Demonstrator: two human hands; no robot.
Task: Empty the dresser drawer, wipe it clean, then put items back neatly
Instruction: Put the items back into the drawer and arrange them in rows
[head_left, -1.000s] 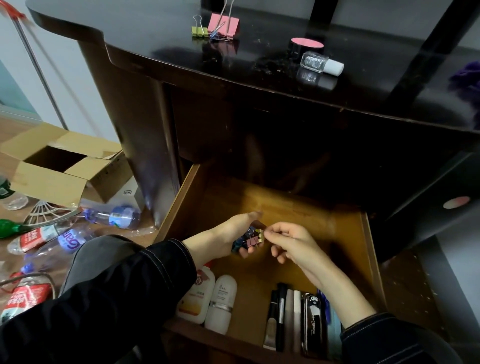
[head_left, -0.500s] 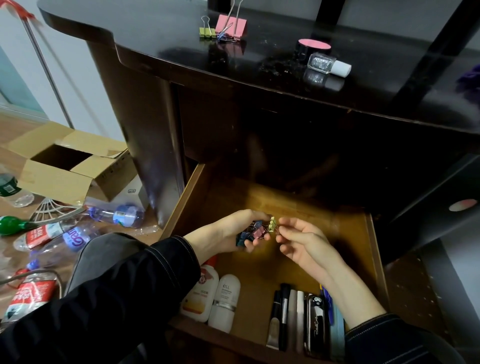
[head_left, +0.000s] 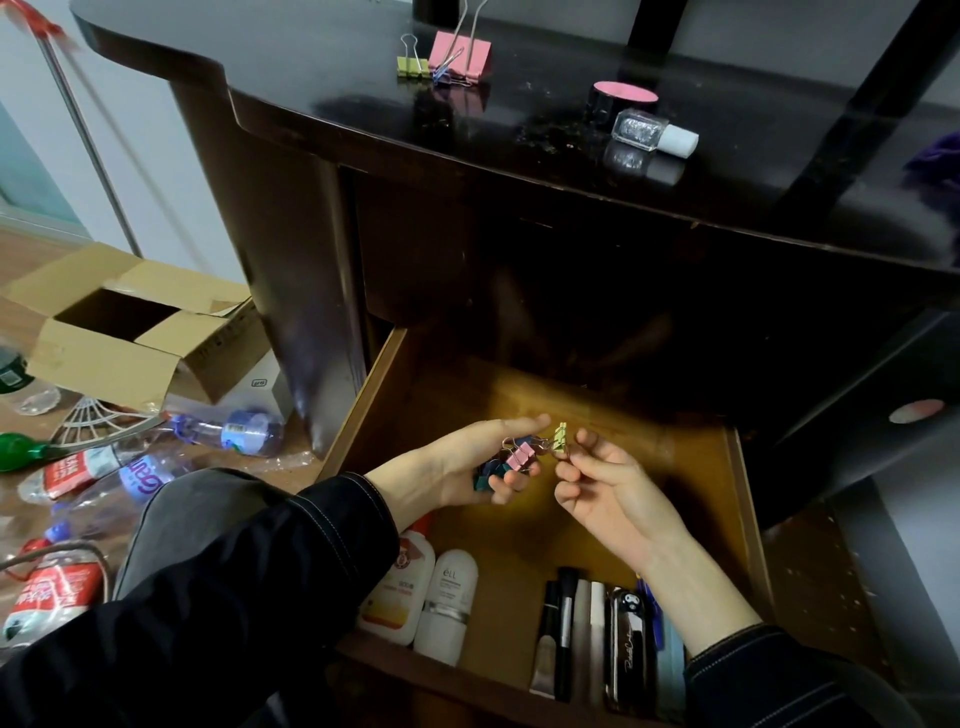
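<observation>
The drawer (head_left: 665, 467) is pulled open beneath the dark tabletop (head_left: 311, 78). Above its bare middle, a bunch of small binder clips (head_left: 511, 460) (pink and dark blue-green ones can be made out) is held in the curled fingers of the left hand (head_left: 457, 467). One yellow-green clip (head_left: 560, 437) is pinched between thumb and fingertips of the right hand (head_left: 608, 488), just beside the bunch. Whether it is being added or pulled away cannot be told.

At the drawer's near edge two white bottles (head_left: 447, 608) are laid side by side on the left, and a row of pens and tubes (head_left: 597, 639) is lined up on the right. The putting-back stage is therefore judged to be under way, with emptying and wiping probably done.

Left out on the tabletop are a large pink clip (head_left: 460, 52) with smaller ones beside it, a pink-lidded jar (head_left: 623, 98) and a nail-polish bottle (head_left: 649, 132) — these, and the held clips, are yet to be returned.
</observation>
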